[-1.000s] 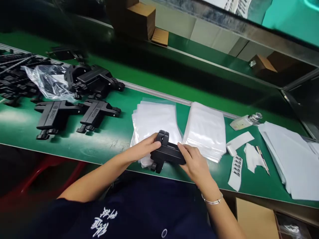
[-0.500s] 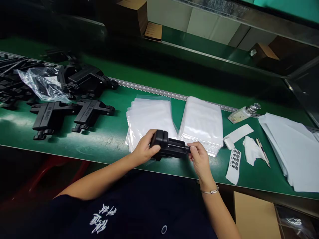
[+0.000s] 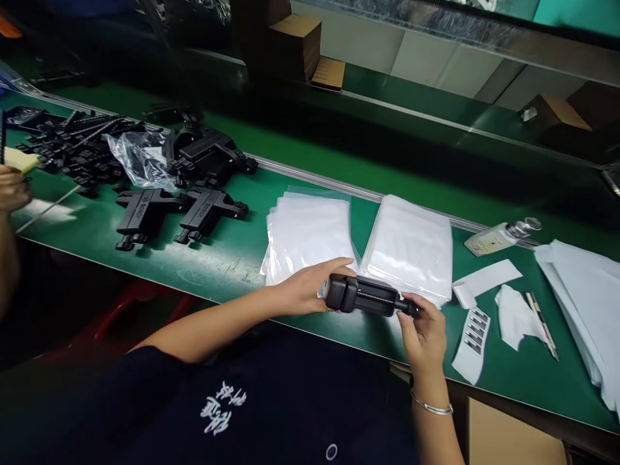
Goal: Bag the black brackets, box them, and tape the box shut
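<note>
Both hands hold a black plastic clamp-like part (image 3: 372,296) level, just over the front edge of the green bench. It has a thick block end at the left, a ribbed middle and a thin stem with a knob at the right. My left hand (image 3: 314,287) is closed around the block end, thumb and fingers on either side. My right hand (image 3: 426,326) pinches the knob end between thumb and fingers. Beyond the part lie a fanned stack of clear plastic bags (image 3: 310,229) and a neater bag stack (image 3: 411,239).
More black BOSCH parts (image 3: 148,213) lie at left, beside a crumpled clear bag (image 3: 140,158) and piled black pieces (image 3: 80,145). Another person's hand (image 3: 13,187) shows at the left edge. At right are a bottle (image 3: 494,239), labels (image 3: 475,339), a pen (image 3: 542,323) and paper sheets (image 3: 581,297).
The view has swung left, bringing another person's hand into sight. The held part has turned slightly in my hands, and my left fingers have shifted on its block end.
</note>
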Demonstrator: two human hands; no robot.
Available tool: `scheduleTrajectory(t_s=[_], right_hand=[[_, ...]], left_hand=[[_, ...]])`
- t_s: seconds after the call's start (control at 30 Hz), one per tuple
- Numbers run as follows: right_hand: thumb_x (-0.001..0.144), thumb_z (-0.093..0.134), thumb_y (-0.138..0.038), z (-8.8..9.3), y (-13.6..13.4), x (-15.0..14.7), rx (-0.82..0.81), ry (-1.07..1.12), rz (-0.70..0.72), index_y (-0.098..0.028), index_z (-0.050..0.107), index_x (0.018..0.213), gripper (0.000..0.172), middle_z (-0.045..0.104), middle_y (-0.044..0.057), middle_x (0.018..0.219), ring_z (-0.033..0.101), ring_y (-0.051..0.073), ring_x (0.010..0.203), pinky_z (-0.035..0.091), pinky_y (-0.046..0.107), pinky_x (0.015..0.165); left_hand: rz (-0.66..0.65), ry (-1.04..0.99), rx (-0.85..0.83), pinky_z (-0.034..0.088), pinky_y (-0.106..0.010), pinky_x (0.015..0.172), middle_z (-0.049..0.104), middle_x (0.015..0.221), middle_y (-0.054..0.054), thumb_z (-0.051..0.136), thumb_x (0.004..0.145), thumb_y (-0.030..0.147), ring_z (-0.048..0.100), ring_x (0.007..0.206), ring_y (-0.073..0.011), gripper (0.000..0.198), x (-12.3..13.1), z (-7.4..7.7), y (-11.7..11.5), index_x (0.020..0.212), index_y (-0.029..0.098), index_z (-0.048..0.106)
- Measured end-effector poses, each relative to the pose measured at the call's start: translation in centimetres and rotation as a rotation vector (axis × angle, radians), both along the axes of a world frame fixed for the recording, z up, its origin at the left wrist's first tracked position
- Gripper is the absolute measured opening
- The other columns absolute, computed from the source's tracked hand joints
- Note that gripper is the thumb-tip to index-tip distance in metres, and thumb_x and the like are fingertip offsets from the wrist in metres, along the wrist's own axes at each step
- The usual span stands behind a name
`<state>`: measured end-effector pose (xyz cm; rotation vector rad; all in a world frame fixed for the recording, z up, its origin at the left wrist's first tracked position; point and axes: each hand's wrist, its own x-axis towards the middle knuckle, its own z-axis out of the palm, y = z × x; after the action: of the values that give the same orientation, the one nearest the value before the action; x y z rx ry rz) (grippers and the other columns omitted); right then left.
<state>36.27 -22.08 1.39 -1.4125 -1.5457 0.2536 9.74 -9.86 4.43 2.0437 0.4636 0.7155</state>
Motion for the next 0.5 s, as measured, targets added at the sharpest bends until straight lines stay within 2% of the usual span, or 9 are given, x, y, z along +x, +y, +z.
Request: scheduleTrajectory(t_s=[0.07,0.13,0.23,0.33,0.43,0.5], right_hand=[[0.086,0.064,-0.016,-0.8,-0.2,-0.1,0.018,0.023,-0.028,-0.023,0.053,0.123,0.039,0.065,0.009,0.111,0.066,0.021,0.104,0.059,0.037,0.084],[0.085,0.065,-0.015,-1.4,-0.3,-0.1,0.040,0.026,-0.041,-0.024,0.053,0.124,0.042,0.066,0.009,0.112,0.066,0.021,0.105,0.059,0.038,0.085],[0.085,0.064,-0.013,-1.6,-0.1,-0.1,0.063,0.001,-0.038,-0.025,0.051,0.128,0.046,0.065,0.009,0.115,0.065,0.022,0.108,0.059,0.038,0.085],[0.087,0.062,-0.013,-0.6,0.1,-0.2,0.111,-0.135,-0.024,-0.026,0.050,0.131,0.047,0.065,0.010,0.114,0.066,0.022,0.106,0.059,0.040,0.085],[0.089,0.060,-0.016,1.5,0.0,-0.4,0.173,-0.370,0.037,-0.027,0.051,0.130,0.043,0.068,0.009,0.109,0.067,0.023,0.100,0.059,0.039,0.082],[0.092,0.057,-0.023,2.8,-0.1,-0.7,0.194,-0.495,0.132,-0.026,0.055,0.126,0.035,0.069,0.009,0.102,0.067,0.022,0.089,0.058,0.036,0.075]], left_hand=[[-0.054,-0.023,0.262,0.037,-0.047,0.111,0.060,0.134,-0.013,0.058,0.091,0.027,0.053,0.128,-0.0245,0.063,-0.1,-0.5,0.2,0.146,0.026,0.028],[-0.070,-0.026,0.415,0.034,-0.048,0.114,0.060,0.134,-0.013,0.048,0.095,0.021,0.052,0.130,-0.0220,0.051,0.0,-0.9,0.2,0.143,0.024,0.033],[-0.056,0.001,0.411,0.033,-0.048,0.114,0.063,0.130,-0.012,0.045,0.095,0.020,0.055,0.128,-0.0197,0.039,0.0,-0.6,0.0,0.134,0.023,0.045],[-0.021,0.030,0.198,0.033,-0.047,0.114,0.066,0.126,-0.011,0.055,0.090,0.029,0.058,0.123,-0.0226,0.036,-0.2,0.2,-0.2,0.126,0.023,0.054],[0.100,0.022,-0.181,0.044,-0.045,0.103,0.067,0.120,-0.011,0.074,0.073,0.046,0.061,0.113,-0.0291,0.058,-0.4,0.8,-0.2,0.123,0.021,0.057],[0.188,-0.028,-0.457,0.050,-0.040,0.088,0.068,0.110,-0.011,0.076,0.067,0.060,0.064,0.101,-0.0291,0.068,-0.5,0.8,-0.1,0.118,0.019,0.060]])
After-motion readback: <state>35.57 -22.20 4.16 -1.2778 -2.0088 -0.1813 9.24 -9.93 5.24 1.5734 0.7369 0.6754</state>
